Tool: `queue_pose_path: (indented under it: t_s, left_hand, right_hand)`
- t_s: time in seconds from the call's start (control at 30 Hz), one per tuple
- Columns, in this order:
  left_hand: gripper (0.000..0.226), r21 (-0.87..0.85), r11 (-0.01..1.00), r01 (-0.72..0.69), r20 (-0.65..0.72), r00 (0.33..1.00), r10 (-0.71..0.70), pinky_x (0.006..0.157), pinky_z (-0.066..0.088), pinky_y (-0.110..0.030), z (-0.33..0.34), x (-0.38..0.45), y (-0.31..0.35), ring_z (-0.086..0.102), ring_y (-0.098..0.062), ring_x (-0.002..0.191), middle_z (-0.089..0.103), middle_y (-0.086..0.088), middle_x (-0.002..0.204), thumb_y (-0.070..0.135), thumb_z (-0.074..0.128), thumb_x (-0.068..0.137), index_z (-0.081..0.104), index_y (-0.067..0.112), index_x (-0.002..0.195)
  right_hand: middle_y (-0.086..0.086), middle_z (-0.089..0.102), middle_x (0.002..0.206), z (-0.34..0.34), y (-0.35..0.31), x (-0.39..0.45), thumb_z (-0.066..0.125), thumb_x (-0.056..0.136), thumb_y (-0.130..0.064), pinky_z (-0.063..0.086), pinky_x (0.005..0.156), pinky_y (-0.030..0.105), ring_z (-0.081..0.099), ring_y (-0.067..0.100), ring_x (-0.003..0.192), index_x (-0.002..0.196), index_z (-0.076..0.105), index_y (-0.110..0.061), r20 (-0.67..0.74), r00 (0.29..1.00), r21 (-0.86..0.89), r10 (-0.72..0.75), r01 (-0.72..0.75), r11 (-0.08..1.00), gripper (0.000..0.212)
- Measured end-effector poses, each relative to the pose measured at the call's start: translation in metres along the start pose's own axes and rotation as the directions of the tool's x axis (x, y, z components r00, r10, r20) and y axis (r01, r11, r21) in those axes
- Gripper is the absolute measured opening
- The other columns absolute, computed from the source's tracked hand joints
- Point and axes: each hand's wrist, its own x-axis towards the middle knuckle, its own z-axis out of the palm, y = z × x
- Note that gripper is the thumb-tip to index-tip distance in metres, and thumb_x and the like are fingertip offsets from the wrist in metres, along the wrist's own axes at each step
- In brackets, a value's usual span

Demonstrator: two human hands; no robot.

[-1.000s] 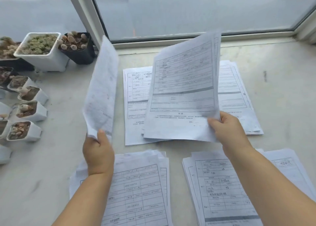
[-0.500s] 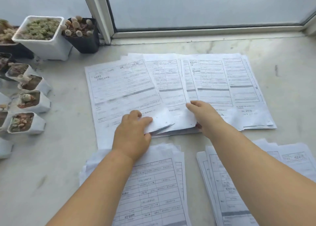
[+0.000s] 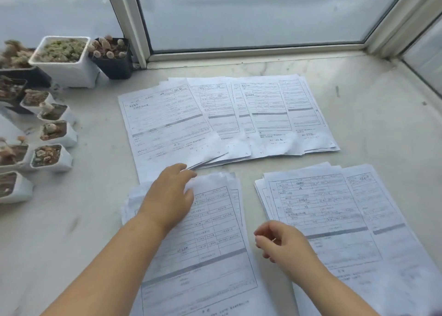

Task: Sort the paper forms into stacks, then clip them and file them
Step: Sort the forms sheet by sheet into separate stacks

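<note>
Three groups of paper forms lie on the pale marble bench (image 3: 373, 114) under the window (image 3: 251, 12).

Far stack (image 3: 229, 114): a loose fan of sheets toward the bench's far edge, spread sideways and overlapping, the leftmost sheet on top and skewed. Near corners of several sheets curl slightly.

Near-left stack (image 3: 215, 239): forms printed side up, edges uneven, running off the bench's near edge out of view.

Near-right stack (image 3: 334, 220): also fanned, several sheet edges showing at its left and far sides. It lies apart from the near-left stack, a strip of bare bench between them.

Left hand (image 3: 169, 196): palm down, fingers extended and relaxed, resting on the far-left corner of the near-left stack. Fingertips reach to the near edge of the far stack's leftmost sheet; whether they touch that sheet cannot be told. Nothing gripped.

Right hand (image 3: 282, 241): over the gap between the two near stacks, at the left edge of the near-right stack. Fingers loosely curled, thumb and forefinger close together. Holds no sheet; contact with the paper under it cannot be told.

Along the bench's left edge: a row of small white pots (image 3: 51, 134) with succulents. At the far-left corner, a larger white pot (image 3: 64, 62) and a black pot (image 3: 112, 57) beside it, against the window frame.
</note>
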Motion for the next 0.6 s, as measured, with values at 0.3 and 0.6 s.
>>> queue_pose_path:
  t_s: [0.3,0.6]
  left_hand:
    - [0.028,-0.163,0.986,-0.046,-0.103,0.994,0.029,0.096,0.034,-0.017,0.089,-0.199,0.042,0.042,0.0,0.114,0.047,0.019,0.118,0.036,0.059,0.084,0.065,0.026,0.109]
    - [0.044,-0.173,0.985,-0.005,-0.125,0.992,-0.017,0.098,0.032,-0.021,0.122,-0.225,0.058,0.047,-0.013,0.116,0.056,0.005,0.122,0.057,0.062,0.069,0.067,0.026,0.099]
  right_hand:
    - [-0.005,0.065,0.081,0.015,0.057,-0.054,0.062,0.089,-0.027,0.05,0.07,0.028,0.063,0.015,0.077,0.094,0.057,-0.033,0.035,0.997,-0.171,-0.067,0.073,0.983,0.009]
    - [0.003,0.064,0.086,0.015,0.072,-0.065,0.068,0.079,-0.014,0.054,0.081,0.042,0.062,0.017,0.075,0.108,0.055,-0.037,0.213,0.966,0.144,-0.147,0.118,0.982,0.039]
